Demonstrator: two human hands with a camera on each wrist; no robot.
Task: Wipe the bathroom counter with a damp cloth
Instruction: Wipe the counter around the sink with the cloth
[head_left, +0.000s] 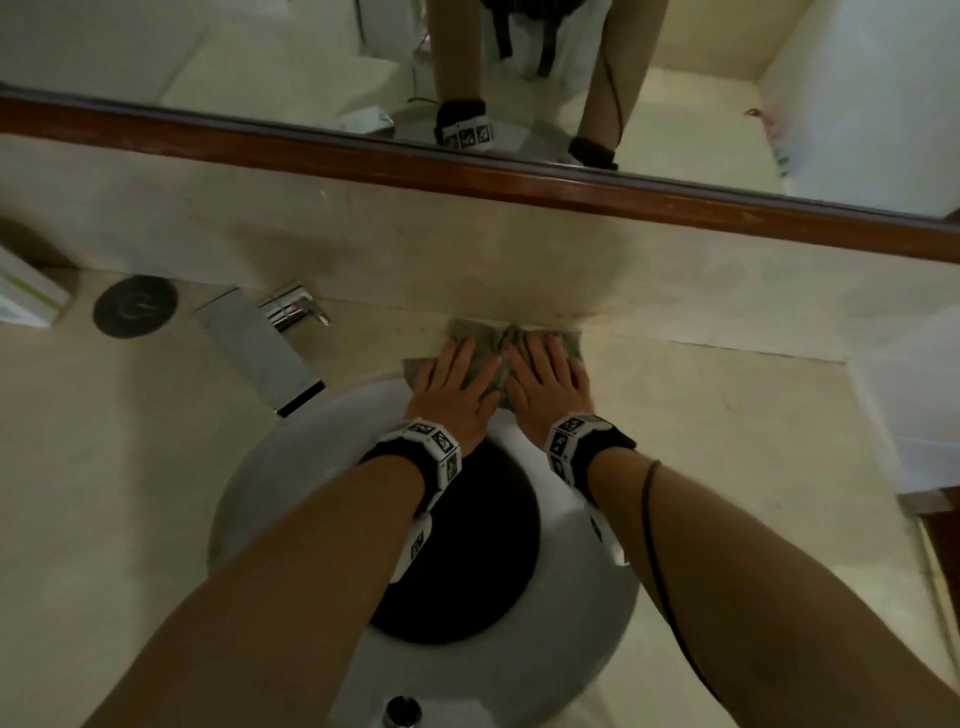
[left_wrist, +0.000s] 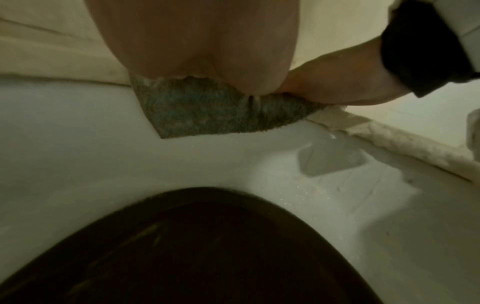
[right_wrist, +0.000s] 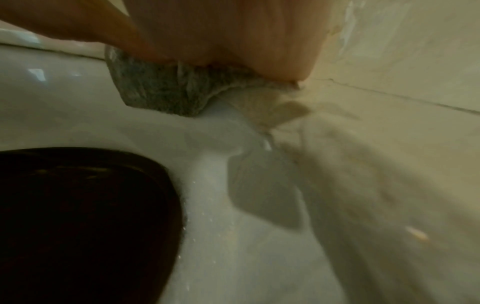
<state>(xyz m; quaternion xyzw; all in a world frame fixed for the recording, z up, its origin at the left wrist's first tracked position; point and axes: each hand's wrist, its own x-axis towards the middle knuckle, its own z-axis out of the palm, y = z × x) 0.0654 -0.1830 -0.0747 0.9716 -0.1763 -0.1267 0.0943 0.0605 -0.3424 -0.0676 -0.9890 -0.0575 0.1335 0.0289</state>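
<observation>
The forearms reached out from the bottom of the head view, each wrist banded in black with white marker blocks. At their ends the left hand (head_left: 453, 382) and the right hand (head_left: 545, 378) lay side by side, palms down and fingers straight and spread, pressing flat on the grey cloth (head_left: 487, 343) — neither hand curled round it. The cloth lay bunched between them on the beige bench (head_left: 701, 415), its far edge close against the wall behind and its near edge hanging over the rim of the white basin (head_left: 249, 493); the left wrist view showed that grey terry edge (left_wrist: 207, 111) draped onto the basin's inner slope under the heel of the hand. Inside the basin sat a dark round patch (head_left: 467, 551). Left of the hands stood a chrome tap (head_left: 270, 338) with a flat spout reaching over the basin, then a dark round disc (head_left: 136, 306) and a white box (head_left: 26, 291). Above ran a wood-framed mirror (head_left: 519, 179) — it showed the person's arms.
</observation>
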